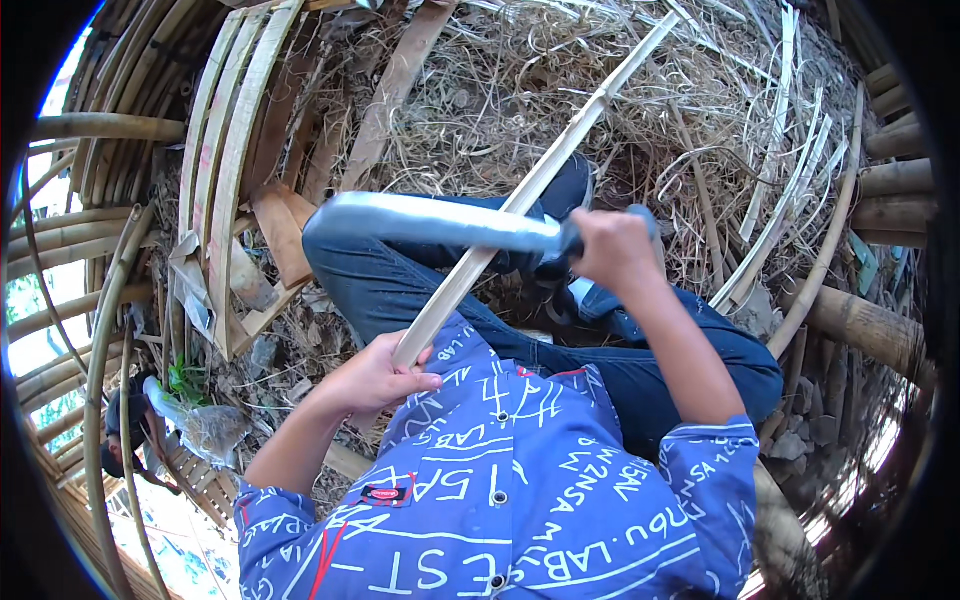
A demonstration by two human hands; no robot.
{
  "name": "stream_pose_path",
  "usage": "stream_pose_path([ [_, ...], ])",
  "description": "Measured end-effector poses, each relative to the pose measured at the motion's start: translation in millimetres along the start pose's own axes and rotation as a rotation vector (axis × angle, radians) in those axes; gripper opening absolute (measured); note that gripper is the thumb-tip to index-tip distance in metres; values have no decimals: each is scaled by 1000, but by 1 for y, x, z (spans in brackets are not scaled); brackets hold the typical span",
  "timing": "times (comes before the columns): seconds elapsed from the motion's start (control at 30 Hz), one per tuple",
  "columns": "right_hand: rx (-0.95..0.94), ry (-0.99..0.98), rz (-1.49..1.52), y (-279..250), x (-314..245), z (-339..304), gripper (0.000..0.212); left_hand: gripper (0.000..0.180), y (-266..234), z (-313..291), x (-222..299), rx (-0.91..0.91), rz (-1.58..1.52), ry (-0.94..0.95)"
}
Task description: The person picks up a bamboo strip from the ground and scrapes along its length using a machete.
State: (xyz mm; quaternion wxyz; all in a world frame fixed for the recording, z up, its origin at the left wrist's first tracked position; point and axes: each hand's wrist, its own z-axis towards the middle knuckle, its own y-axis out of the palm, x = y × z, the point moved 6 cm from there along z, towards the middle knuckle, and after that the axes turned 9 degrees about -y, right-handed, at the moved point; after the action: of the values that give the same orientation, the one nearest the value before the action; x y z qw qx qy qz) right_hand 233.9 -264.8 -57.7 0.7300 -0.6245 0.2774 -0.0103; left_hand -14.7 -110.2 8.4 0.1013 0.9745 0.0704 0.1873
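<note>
My left hand is closed round the near end of a long split bamboo strip, which slants away from my lap to the far right. In my right hand is the dark handle of a machete. Its broad, shiny blade points left and lies across the strip above my crossed legs, slightly blurred. Whether the edge bites into the bamboo or only rests against it, I cannot tell. The strip's far end reaches over the heap of shavings.
Thin bamboo shavings cover the ground ahead. A wooden slatted frame stands at the left, and split bamboo strips lie at the right. Thick bamboo poles are close by my right knee. A clear plastic bag sits at the lower left.
</note>
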Motion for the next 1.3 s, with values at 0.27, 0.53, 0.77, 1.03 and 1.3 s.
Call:
stream_pose_path([
  [0.27, -15, 482, -183, -21, 131, 5, 17, 30, 5, -2, -5, 10, 45, 94],
  [0.53, -65, 177, 1, 3, 27, -1, 22, 35, 6, 5, -11, -30, -134, -40],
  [0.77, -80, 560, -91, -24, 144, -1, 28, 34, 6, -19, -11, 24, 105, 54],
  [1.03, -84, 250, -81, -11, 57, 8, 19, 37, 3, -2, -22, -22, -71, -45],
  [1.3, -40, 561, -92, -29, 147, 14, 21, 34, 0, -23, -12, 37, 195, 91],
])
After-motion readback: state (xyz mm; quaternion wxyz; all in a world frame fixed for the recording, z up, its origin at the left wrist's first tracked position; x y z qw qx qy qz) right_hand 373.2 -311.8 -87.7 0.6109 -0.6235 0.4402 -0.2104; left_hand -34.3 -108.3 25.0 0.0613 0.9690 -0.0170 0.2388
